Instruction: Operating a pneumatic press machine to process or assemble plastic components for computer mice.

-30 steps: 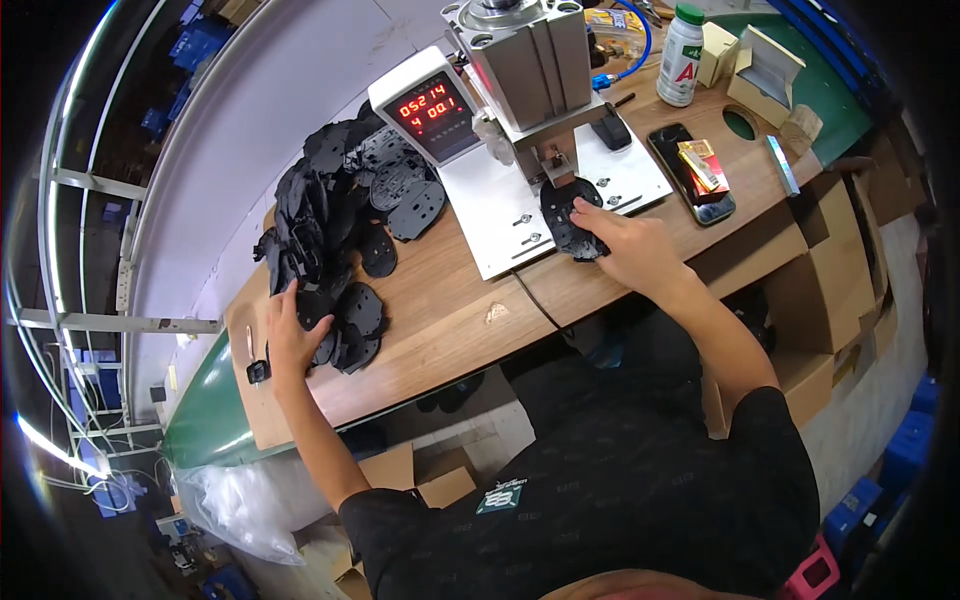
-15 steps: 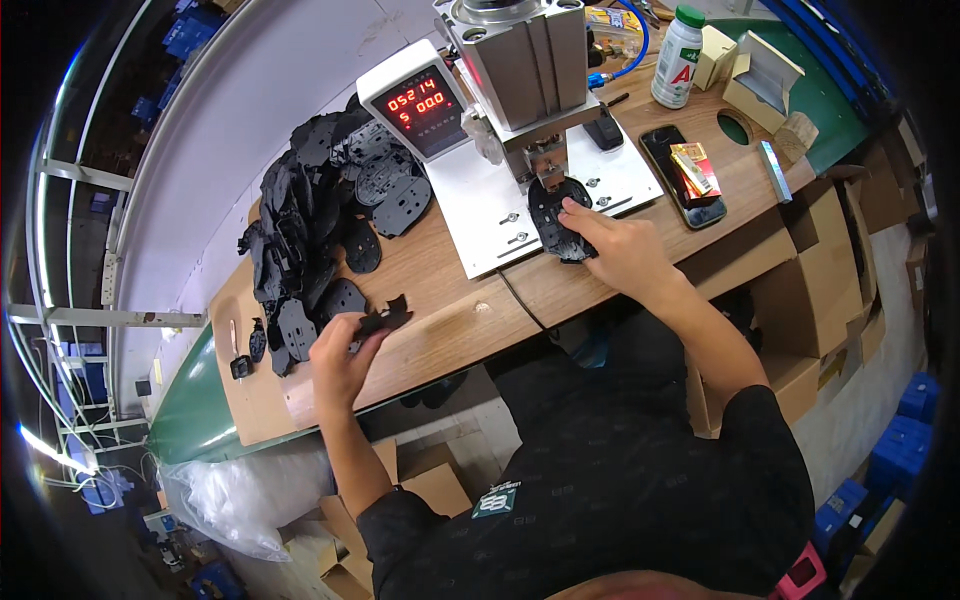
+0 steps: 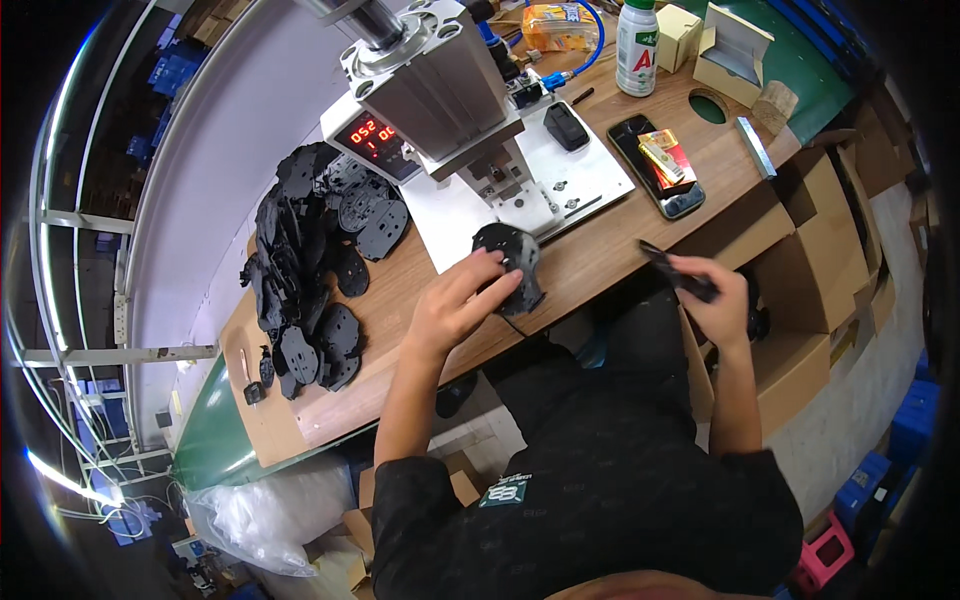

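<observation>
My left hand (image 3: 458, 305) pinches a black plastic plate (image 3: 520, 262) with a rounded edge and cut-outs. That plate is just in front of the bench press (image 3: 440, 95), by the near edge of its white base plate (image 3: 430, 222). To the right, over the table's front edge, my right hand (image 3: 722, 308) is closed on another black plastic plate (image 3: 682, 274), seen nearly edge-on. The press tool (image 3: 495, 172) is above a small metal fixture (image 3: 528, 208), with no plate between them.
A heap of black plastic plates (image 3: 300, 230) lies left of the press. On the right are a phone (image 3: 690, 205) with a small red box (image 3: 672, 150) on it, a white bottle (image 3: 637, 50), an open carton (image 3: 735, 60) and a metal bar (image 3: 756, 148). Cardboard boxes (image 3: 815, 260) stand below.
My left hand has moved right from beside the heap to the press front with a plate. My right hand has drawn away from the press, rightward, with a plate. The view has shifted.
</observation>
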Demonstrator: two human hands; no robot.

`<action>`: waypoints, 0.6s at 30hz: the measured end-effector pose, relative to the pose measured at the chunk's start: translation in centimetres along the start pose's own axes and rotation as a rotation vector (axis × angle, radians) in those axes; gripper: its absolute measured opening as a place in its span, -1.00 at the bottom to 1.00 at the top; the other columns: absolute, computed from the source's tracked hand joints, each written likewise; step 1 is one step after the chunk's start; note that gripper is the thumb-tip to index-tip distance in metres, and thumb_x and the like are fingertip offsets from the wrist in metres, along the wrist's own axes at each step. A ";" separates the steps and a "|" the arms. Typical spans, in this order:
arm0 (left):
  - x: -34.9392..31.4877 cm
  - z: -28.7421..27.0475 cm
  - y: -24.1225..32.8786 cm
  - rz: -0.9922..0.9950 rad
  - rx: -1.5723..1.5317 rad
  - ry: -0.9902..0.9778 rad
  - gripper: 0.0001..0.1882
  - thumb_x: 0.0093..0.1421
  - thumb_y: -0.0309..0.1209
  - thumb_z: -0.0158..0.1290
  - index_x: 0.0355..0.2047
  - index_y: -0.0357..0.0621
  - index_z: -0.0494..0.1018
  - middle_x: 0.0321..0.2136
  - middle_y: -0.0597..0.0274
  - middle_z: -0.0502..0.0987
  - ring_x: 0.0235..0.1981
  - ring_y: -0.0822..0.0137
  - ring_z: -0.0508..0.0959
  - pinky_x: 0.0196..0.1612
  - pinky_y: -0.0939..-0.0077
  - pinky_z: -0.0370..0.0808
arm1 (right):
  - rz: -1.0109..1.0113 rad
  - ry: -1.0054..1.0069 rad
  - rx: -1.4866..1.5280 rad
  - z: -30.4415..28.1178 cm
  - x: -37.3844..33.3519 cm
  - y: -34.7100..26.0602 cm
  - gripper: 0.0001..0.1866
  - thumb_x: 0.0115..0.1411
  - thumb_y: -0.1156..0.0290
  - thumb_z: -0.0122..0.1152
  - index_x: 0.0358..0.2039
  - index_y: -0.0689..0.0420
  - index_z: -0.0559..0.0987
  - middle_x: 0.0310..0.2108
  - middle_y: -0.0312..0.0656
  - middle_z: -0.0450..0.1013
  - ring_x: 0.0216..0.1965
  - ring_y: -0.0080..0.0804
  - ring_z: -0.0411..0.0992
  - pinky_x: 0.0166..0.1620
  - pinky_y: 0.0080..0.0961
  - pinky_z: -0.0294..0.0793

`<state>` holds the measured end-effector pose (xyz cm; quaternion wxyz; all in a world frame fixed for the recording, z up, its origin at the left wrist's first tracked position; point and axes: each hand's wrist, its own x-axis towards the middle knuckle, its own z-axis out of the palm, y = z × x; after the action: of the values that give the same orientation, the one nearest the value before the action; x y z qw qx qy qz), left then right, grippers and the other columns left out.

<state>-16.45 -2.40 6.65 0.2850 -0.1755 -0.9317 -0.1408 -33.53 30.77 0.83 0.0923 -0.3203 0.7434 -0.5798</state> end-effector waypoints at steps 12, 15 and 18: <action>2.8 6.1 -1.5 -0.212 0.011 0.123 -0.69 -0.04 -0.64 0.14 -0.22 -0.20 0.58 -0.21 0.08 0.58 -0.11 0.10 0.64 -0.06 0.28 0.64 | 0.532 0.261 -0.724 -9.6 -13.7 15.7 -0.54 0.17 0.32 0.33 0.07 0.22 0.55 -0.16 0.00 0.59 -0.31 -0.35 0.60 -0.18 -0.41 0.55; 2.9 5.6 -0.8 -0.188 0.085 0.090 -0.61 -0.09 -0.68 0.13 -0.18 -0.20 0.60 -0.20 0.08 0.59 -0.12 0.11 0.65 -0.08 0.30 0.65 | 0.587 0.229 -0.499 -7.6 -9.3 11.6 -0.59 0.20 0.39 0.29 0.05 0.22 0.56 -0.15 -0.02 0.59 -0.32 -0.34 0.60 -0.22 -0.42 0.55; 2.8 5.6 -1.3 -0.199 0.108 0.113 -0.55 -0.15 -0.69 0.15 -0.16 -0.20 0.60 -0.20 0.08 0.59 -0.11 0.12 0.64 -0.06 0.29 0.65 | 0.344 0.074 -0.411 -5.1 -4.7 7.7 -0.71 0.22 0.46 0.25 -0.04 0.23 0.60 -0.20 -0.09 0.59 -0.38 -0.42 0.56 -0.28 -0.53 0.53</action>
<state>-21.84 -0.83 3.63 0.3309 -0.0584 -0.9331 -0.1277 -35.37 38.56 -5.80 0.0952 -0.1799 0.8918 -0.4041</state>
